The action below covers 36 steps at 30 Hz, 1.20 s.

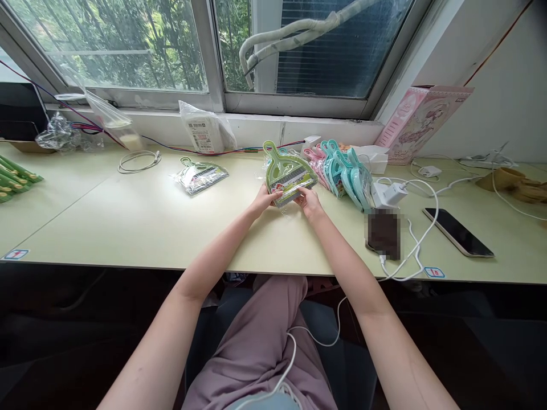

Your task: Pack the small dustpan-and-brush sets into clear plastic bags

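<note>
Both hands hold a small green dustpan set in clear wrap, tilted up above the table with its looped handle at the top left. My left hand grips its lower left corner, thumb on the front. At the lower right edge, my right hand pinches it between thumb and fingers. A similar green wrapped set lies flat on the table, to the left. Just right of my hands stands a row of turquoise sets, with pink ones behind.
A phone lies at the right, near white charging cables and a blurred dark object. A pink box stands in the back corner. Along the window sit a white plastic package and a coiled cable. Green bundles are far left.
</note>
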Tool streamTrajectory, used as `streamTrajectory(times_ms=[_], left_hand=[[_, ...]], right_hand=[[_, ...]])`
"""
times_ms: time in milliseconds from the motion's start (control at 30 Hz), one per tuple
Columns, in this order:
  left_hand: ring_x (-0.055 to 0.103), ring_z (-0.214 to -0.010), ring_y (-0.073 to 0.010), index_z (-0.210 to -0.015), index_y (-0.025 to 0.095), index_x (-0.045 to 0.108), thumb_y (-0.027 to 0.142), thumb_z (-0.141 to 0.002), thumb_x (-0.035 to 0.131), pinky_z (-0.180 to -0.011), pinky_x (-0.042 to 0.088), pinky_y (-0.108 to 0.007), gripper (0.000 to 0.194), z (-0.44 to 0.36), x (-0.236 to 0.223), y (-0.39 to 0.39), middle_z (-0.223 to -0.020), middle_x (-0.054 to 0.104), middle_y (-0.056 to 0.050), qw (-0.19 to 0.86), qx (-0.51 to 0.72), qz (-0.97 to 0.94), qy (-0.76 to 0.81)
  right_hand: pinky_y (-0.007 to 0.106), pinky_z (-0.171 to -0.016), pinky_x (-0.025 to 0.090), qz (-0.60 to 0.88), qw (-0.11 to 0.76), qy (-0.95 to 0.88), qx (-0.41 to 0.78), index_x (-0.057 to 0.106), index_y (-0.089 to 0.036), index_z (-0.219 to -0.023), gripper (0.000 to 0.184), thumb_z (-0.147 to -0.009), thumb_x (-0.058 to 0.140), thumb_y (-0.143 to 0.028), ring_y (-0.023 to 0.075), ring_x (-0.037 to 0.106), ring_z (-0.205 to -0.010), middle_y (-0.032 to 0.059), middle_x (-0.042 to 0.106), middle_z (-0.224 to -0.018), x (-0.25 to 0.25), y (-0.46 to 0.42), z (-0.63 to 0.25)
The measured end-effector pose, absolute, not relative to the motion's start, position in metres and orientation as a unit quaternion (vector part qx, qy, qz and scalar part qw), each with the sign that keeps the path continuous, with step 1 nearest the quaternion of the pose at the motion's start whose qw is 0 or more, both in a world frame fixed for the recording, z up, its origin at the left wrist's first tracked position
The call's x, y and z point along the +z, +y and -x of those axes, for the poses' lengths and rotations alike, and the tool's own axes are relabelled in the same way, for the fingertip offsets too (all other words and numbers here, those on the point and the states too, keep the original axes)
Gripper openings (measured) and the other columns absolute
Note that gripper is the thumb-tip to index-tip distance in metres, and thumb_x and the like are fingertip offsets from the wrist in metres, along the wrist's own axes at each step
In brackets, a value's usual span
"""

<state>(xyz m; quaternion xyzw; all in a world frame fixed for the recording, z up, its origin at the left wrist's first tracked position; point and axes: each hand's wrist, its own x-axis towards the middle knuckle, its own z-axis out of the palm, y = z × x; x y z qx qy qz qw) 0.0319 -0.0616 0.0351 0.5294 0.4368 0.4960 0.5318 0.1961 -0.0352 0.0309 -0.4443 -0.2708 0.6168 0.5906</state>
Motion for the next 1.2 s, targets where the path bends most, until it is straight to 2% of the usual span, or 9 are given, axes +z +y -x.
streamTrajectory(times_ms=[267,467,633,700,800,900,1067,1133,1200], left_hand=[[0.068,-0.080,-0.0219,-0.122,0.018,0.050,0.035,-0.069,0.079,-0.068,0.057,-0.035,0.063,-0.030,0.036,-0.062,-0.101,0.070,-0.008,0.534,0.508,-0.534,0.415],[0.067,-0.069,-0.0195,-0.106,0.013,0.060,0.025,-0.067,0.075,-0.068,0.058,-0.037,0.044,-0.003,0.049,-0.051,-0.087,0.070,-0.007,0.528,0.516,-0.505,0.447],[0.069,-0.082,-0.0197,-0.110,0.013,0.061,0.012,-0.065,0.072,-0.071,0.061,-0.033,0.046,0.046,0.055,-0.047,-0.096,0.072,-0.008,0.548,0.548,-0.438,0.456],[0.070,-0.082,-0.0196,-0.107,0.011,0.064,0.010,-0.064,0.072,-0.068,0.060,-0.029,0.044,0.062,0.054,-0.048,-0.096,0.072,-0.010,0.585,0.516,-0.429,0.456],[0.071,-0.081,-0.0201,-0.103,0.010,0.067,0.006,-0.063,0.072,-0.070,0.061,-0.029,0.040,0.074,0.053,-0.051,-0.093,0.073,-0.010,0.621,0.487,-0.405,0.461],[0.070,-0.075,-0.0187,-0.099,0.010,0.068,0.006,-0.065,0.072,-0.067,0.060,-0.029,0.035,0.076,0.052,-0.051,-0.087,0.073,-0.009,0.631,0.477,-0.398,0.466],[0.068,-0.072,-0.0170,-0.096,0.010,0.068,0.005,-0.067,0.072,-0.064,0.058,-0.026,0.029,0.074,0.049,-0.047,-0.082,0.072,-0.007,0.626,0.463,-0.403,0.481],[0.068,-0.074,-0.0179,-0.094,0.011,0.067,0.005,-0.067,0.073,-0.065,0.058,-0.026,0.029,0.072,0.050,-0.047,-0.082,0.071,-0.007,0.625,0.456,-0.404,0.488],[0.069,-0.075,-0.0189,-0.094,0.013,0.066,0.005,-0.066,0.075,-0.064,0.058,-0.027,0.030,0.069,0.051,-0.048,-0.080,0.071,-0.006,0.622,0.456,-0.403,0.493]], right_hand=[[0.025,-0.068,0.063,0.438,0.602,-0.286,0.603,0.058,-0.020,-0.088,0.012,-0.083,0.058,-0.009,0.0094,0.065,-0.061,-0.0038,0.070,-0.077,0.031,-0.038,-0.195],[0.028,-0.075,0.062,0.350,0.567,-0.405,0.626,0.061,-0.021,-0.098,0.011,-0.087,0.057,-0.022,0.0138,0.072,-0.079,0.0004,0.074,-0.094,0.038,-0.034,-0.202],[0.036,-0.087,0.060,0.433,0.599,-0.518,0.431,0.063,-0.025,-0.109,0.025,-0.087,0.052,-0.020,0.0166,0.072,-0.091,0.0013,0.074,-0.104,0.044,-0.035,-0.218],[0.042,-0.100,0.055,0.443,0.572,-0.607,0.330,0.068,-0.027,-0.106,0.030,-0.083,0.053,-0.015,0.0211,0.068,-0.108,0.0016,0.073,-0.112,0.048,-0.040,-0.222],[0.048,-0.114,0.044,0.422,0.515,-0.703,0.251,0.071,-0.032,-0.109,0.043,-0.077,0.057,-0.006,0.0258,0.051,-0.133,-0.0015,0.065,-0.131,0.051,-0.048,-0.222],[0.048,-0.111,0.047,0.411,0.482,-0.727,0.264,0.071,-0.034,-0.109,0.046,-0.074,0.067,-0.005,0.0262,0.048,-0.133,-0.0027,0.065,-0.130,0.051,-0.050,-0.219],[0.035,-0.091,0.057,0.421,0.512,-0.673,0.329,0.077,-0.031,-0.083,0.016,-0.073,0.081,-0.019,0.0229,0.060,-0.114,0.0005,0.072,-0.101,0.048,-0.046,-0.218],[0.034,-0.089,0.057,0.413,0.518,-0.670,0.334,0.077,-0.031,-0.078,0.012,-0.072,0.083,-0.022,0.0231,0.060,-0.115,0.0009,0.073,-0.102,0.048,-0.044,-0.221],[0.036,-0.092,0.055,0.396,0.502,-0.697,0.323,0.078,-0.032,-0.082,0.016,-0.070,0.084,-0.024,0.0245,0.057,-0.121,0.0006,0.071,-0.115,0.048,-0.041,-0.224]])
